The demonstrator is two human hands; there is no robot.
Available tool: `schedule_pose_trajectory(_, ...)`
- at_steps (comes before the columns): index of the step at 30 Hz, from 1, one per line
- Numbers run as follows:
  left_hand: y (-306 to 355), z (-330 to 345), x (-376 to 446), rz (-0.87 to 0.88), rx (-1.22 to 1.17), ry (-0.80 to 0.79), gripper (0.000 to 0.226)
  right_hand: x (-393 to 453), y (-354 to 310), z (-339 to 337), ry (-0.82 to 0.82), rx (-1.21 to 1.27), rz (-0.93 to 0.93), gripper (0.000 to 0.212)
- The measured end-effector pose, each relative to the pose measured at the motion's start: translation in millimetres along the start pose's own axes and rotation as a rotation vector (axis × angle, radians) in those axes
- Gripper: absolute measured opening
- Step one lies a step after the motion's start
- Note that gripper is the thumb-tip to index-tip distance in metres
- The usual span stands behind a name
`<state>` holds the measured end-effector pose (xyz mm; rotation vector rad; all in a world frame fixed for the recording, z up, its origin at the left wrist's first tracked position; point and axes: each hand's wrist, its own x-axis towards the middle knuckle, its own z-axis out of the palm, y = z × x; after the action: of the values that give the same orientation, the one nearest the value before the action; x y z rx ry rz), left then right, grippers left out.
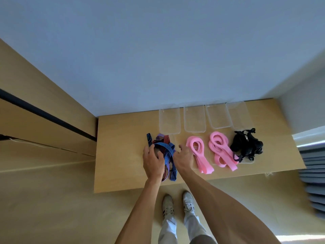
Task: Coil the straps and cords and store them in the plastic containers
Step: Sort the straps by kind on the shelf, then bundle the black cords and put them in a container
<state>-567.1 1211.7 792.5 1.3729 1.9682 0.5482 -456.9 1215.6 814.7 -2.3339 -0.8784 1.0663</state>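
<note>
The striped straps [165, 152] lie tangled left of the pink straps [197, 152], before the containers [169, 120]. They are gripped by the left hand [153, 161]; the right hand [182, 155] appears loosely curled beside them. One strap should be freed before coiling.

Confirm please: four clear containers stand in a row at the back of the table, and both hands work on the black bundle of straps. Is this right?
Not quite. The head view shows the left hand and right hand on the blue and red striped straps at the left end. The black bundle lies untouched at the right end. The four clear containers do stand in a row at the back of the table.
</note>
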Motion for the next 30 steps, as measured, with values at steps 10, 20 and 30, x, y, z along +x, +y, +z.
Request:
schedule_pose_trajectory(10,102,-4,-53,0.315,0.105,-0.149,0.021,-13,-19,-143,-0.035,-0.371,-0.266,0.043)
schedule_pose_trajectory(20,238,86,-75,0.656,0.089,-0.177,0.026,53,32,-279,0.035,-0.188,-0.319,0.041)
schedule_pose_trajectory(30,284,224,-80,0.532,0.464,-0.463,0.02,165,124,-345,-0.16,-0.468,-0.264,0.031)
